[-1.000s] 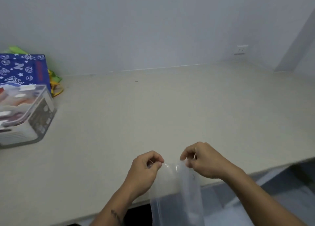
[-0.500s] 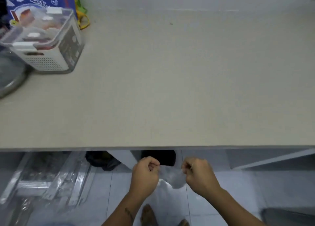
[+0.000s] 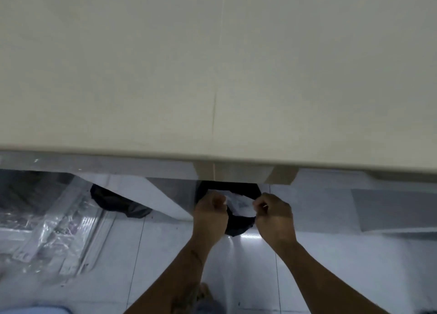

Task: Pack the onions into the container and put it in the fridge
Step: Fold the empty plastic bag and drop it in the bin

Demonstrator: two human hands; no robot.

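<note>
Both hands below the worktop (image 3: pixel 212 77) edge, left hand (image 3: pixel 210 215) and right hand (image 3: pixel 274 215) fingers pinched on a clear bag (image 3: pixel 240 203), probably spreading its mouth; onions and container out of view.

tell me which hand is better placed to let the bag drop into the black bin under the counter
Neither clearly, by my judgement. The left hand and right hand each pinch the crumpled clear bag directly above the black bin. Both would need to release.

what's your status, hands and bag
Left hand and right hand both pinching clear plastic bag below counter edge. No onions or container in view.
</note>
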